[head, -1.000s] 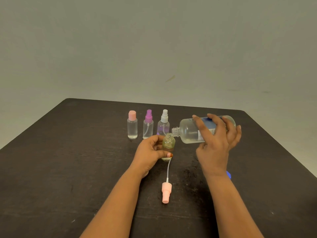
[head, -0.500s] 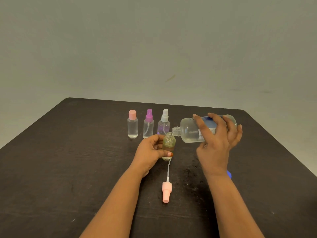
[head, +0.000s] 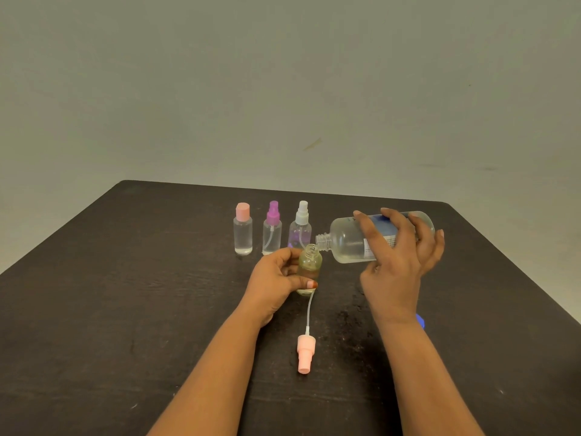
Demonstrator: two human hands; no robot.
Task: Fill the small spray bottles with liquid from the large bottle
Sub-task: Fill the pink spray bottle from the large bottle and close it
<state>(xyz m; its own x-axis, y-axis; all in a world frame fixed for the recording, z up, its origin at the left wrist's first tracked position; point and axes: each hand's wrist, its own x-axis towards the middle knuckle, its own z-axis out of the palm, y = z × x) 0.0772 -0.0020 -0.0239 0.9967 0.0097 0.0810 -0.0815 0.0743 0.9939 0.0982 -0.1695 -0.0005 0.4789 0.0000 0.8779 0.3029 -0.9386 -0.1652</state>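
Lying almost level in the air, the large clear plastic bottle with a blue label (head: 345, 243) is gripped round its barrel by the right hand (head: 396, 265), whose fingers are spread and curled over it. Its open threaded neck is just beside and above the mouth of the small yellowish clear bottle (head: 309, 262). That small bottle is held upright by the left hand (head: 276, 278), with thumb and fingers wrapped round its lower body. Whether its base rests on the dark wooden table (head: 125, 309) cannot be told.

The large bottle is judged light and smooth, perhaps slippery if wetted, and a mid-barrel hold is judged best for a fine tilt. The small bottle is judged light, easily tipped and narrow-mouthed, so spills are likely.

A pink spray cap with a white dip tube (head: 305, 350) lies on the table between the forearms. Behind, three capped bottles are ranged in a row: the pink-topped bottle (head: 243, 234), the purple-topped bottle (head: 272, 232) and the white-topped bottle (head: 301, 228). The last is close to the pouring neck and liable to be knocked. A small blue object (head: 420, 320) is partly hidden behind the right wrist.
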